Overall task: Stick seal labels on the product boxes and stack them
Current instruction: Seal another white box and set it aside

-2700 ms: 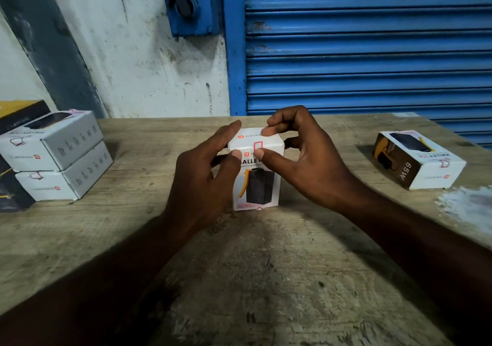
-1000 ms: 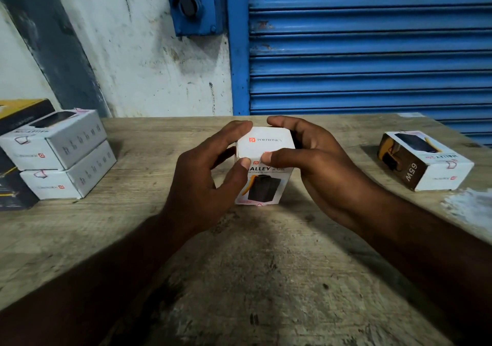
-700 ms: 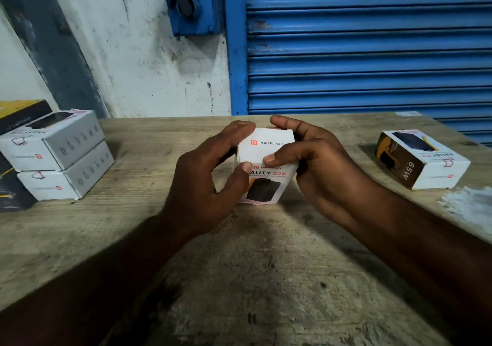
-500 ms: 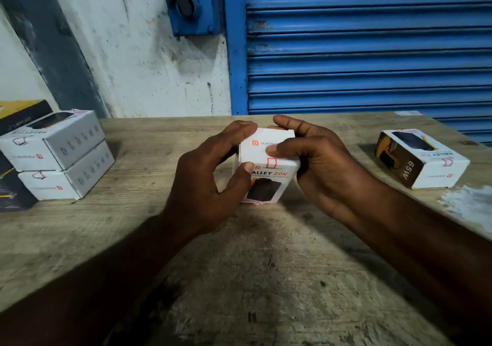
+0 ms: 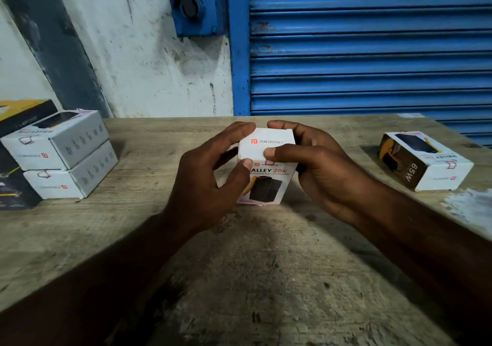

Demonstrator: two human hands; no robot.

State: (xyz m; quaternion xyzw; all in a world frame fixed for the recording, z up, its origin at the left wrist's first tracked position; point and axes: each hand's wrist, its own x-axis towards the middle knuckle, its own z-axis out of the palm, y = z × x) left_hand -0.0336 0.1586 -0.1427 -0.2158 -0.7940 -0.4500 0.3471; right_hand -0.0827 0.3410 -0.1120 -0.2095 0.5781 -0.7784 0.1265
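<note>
A white product box point(image 5: 269, 159) with a red logo and a dark power-bank picture stands on end at the middle of the wooden table point(image 5: 239, 279). My left hand point(image 5: 205, 180) grips its left side, thumb on the front face, fingers over the top edge. My right hand point(image 5: 316, 167) wraps the right side, its thumb pressing the top front edge where a red-outlined seal label lies, mostly hidden under the thumb. Two white boxes point(image 5: 61, 154) lie stacked at the far left. Another box point(image 5: 423, 159) lies flat at the right.
Dark and yellow cartons point(image 5: 16, 122) sit behind the stack at the left edge. A blue roller shutter point(image 5: 372, 47) and a stained white wall point(image 5: 143, 53) rise behind the table. A white patch point(image 5: 471, 207) marks the table's right edge.
My right hand went from pinching the label at the top edge to wrapping the box, its thumb sliding along the label. The box turned slightly and tilted. My left hand kept its hold.
</note>
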